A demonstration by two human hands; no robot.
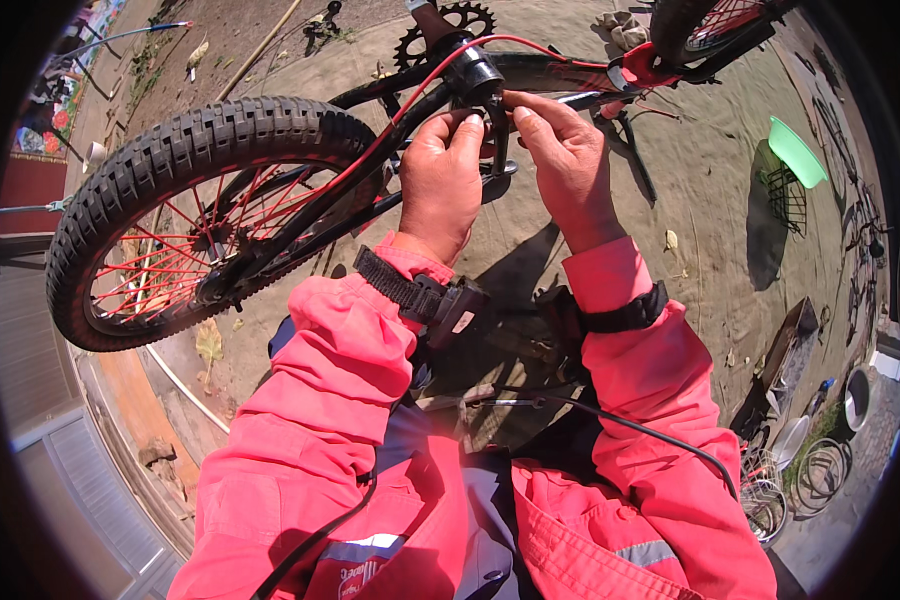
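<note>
A bicycle with a black frame (355,205) lies across the upper part of the head view, its knobby rear wheel (220,130) with red spokes at the left. Just below the black bottom bracket shell (473,72) hangs a black crank arm (498,140). My left hand (442,190) pinches at the crank arm's left side, thumb tip against it. On the other side, my right hand (570,160) has thumb and index finger together close to the arm's upper end; what is between them is hidden. A red cable (410,120) runs over the shell, and a toothed chainring (448,28) shows behind it.
A tan ground cloth (690,250) lies beneath the bicycle. At right are a green basin (796,152), a black wire basket (785,198) and a metal trough (790,345). A wrench (510,402) lies near my knees. Coiled cable (822,472) sits at lower right.
</note>
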